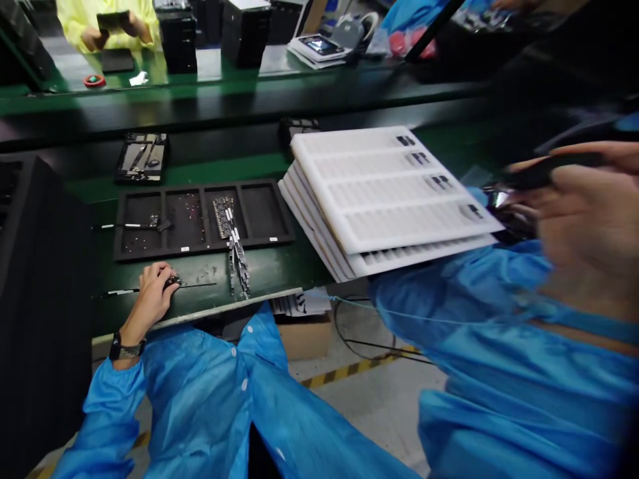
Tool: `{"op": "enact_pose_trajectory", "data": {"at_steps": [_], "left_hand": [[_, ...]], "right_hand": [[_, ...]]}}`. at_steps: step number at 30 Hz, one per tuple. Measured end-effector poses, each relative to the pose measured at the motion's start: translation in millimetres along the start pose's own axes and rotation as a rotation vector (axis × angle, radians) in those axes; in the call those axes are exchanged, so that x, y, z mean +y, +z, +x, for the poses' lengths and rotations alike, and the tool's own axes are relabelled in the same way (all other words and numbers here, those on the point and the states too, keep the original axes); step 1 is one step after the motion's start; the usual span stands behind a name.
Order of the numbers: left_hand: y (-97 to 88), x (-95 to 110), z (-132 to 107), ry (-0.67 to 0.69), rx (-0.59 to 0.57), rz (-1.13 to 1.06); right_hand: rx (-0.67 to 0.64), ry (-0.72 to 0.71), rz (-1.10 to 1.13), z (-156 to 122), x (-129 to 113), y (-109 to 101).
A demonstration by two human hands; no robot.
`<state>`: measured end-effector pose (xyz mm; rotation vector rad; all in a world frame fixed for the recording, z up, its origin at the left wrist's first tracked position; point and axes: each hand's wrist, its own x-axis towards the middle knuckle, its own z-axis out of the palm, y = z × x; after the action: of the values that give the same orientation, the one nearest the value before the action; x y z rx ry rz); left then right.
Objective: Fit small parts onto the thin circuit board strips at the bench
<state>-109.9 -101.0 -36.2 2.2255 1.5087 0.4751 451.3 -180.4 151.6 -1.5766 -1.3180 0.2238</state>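
My left hand (154,293) rests on the green bench with fingers and thumb closed on a small circuit board (173,279); a thin dark cable (200,285) extends beside it. To the far right, my right hand (589,226) is raised and blurred, its fingers closed around a dark object (549,169) whose kind I cannot make out. Ahead of my left hand lies a black compartment tray (204,249). It holds a small board with a cable (154,221), tiny loose parts (192,209) and several narrow boards (221,218). Thin strips with white labels (238,256) hang over its front edge.
White slotted foam trays (379,193) are stacked right of the black tray, the top one holding small dark parts. A dark box (142,157) with tools stands behind. A black foam stack (40,299) borders the left. Across the bench, a person in yellow (107,26) holds a dark panel.
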Motion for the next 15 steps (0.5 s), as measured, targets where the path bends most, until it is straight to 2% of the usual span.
{"op": "enact_pose_trajectory", "data": {"at_steps": [1, 2, 3, 5, 7, 9, 12, 15], "left_hand": [[0.6, -1, 0, 0.008, 0.007, 0.003], [1.3, -2, -1, 0.015, 0.015, 0.007], [1.9, -3, -1, 0.022, 0.023, 0.012], [3.0, -5, -1, 0.033, 0.037, 0.025], [3.7, -5, -1, 0.040, 0.047, 0.035], [4.0, -5, -1, 0.045, 0.052, 0.034], [3.4, -1, -3, 0.048, 0.057, 0.022], [2.4, 3, -5, 0.046, 0.053, 0.021]], "right_hand": [[0.060, 0.017, 0.046, -8, -20, 21], [0.054, 0.051, 0.103, -15, -38, 45], [-0.013, 0.091, 0.190, -22, -51, 71], [-0.271, 0.188, 0.425, -32, -66, 126], [-0.525, 0.315, 0.657, -36, -65, 180], [-0.682, 0.422, 0.883, -35, -58, 229], [-0.791, 0.571, 1.074, -29, -47, 285], [-0.831, 0.701, 1.112, -24, -43, 318]]}}
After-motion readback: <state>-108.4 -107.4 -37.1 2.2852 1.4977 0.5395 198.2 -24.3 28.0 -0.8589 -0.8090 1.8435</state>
